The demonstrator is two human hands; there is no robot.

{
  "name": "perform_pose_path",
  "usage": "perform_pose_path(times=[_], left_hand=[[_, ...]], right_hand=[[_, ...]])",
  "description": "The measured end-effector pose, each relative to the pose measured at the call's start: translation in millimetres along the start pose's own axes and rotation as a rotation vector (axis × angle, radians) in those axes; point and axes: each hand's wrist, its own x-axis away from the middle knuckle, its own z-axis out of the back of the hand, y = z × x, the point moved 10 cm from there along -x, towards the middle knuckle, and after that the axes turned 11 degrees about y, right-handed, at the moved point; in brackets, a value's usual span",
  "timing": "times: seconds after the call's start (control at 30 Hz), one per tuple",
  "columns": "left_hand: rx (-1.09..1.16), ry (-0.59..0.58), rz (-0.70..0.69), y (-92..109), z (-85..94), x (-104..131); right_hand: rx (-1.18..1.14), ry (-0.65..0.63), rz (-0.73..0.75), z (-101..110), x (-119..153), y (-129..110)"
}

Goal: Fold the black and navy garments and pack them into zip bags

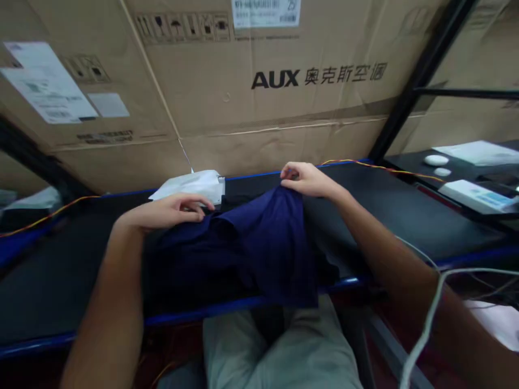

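A navy blue cloth garment [259,237] lies bunched on the black shelf and hangs over its front edge; its exact kind does not show. My right hand [306,179] pinches its upper right part and holds it raised in a peak. My left hand [172,209] is at the garment's upper left, thumb and fingers closed near a fold by its edge. Darker black cloth [324,267] shows beneath the garment on the right. Just behind my left hand sits a white plastic-looking packet [194,185].
Large cardboard boxes [275,108] stand behind the black shelf [377,205]. Black metal posts [421,81] rise at the sides. A red-yellow wire [365,163] runs along the back. At right are a white box [478,194] and a white cable [432,313] crossing near my right arm.
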Motion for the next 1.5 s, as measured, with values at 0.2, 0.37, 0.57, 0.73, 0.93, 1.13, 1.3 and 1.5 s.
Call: perform_pose_path(times=[0.2, 0.37, 0.57, 0.73, 0.93, 1.13, 1.3, 1.5], left_hand=[[-0.018, 0.044, -0.197, 40.7, -36.5, -11.9], [-0.039, 0.099, -0.161, 36.0, -66.8, -23.5], [0.126, 0.391, -0.008, 9.7, -39.5, -29.6], [0.022, 0.032, -0.178, 40.0, -68.7, -24.0], [0.072, 0.044, -0.225, 46.6, -68.9, -22.7], [-0.040, 0.266, -0.115, 18.8, -59.2, -31.9], [-0.057, 0.688, 0.049, -15.3, -12.3, -28.6], [-0.156, 0.605, -0.112, 9.1, -5.3, -25.1]], right_hand=[[-0.031, -0.306, -0.084, -29.3, 11.3, 12.2], [-0.110, -0.210, -0.089, -13.4, 3.5, 15.3], [-0.004, 0.050, -0.140, 6.4, -6.2, 30.6], [0.188, 0.112, -0.125, 1.4, -6.4, 36.8], [0.259, 0.163, -0.116, -0.4, -7.2, 49.7], [0.106, 0.179, 0.022, 1.4, -6.7, 19.0], [-0.282, -0.519, 0.003, -50.5, 36.8, -46.2], [0.156, -1.142, 0.054, -101.7, 123.1, -72.7]])
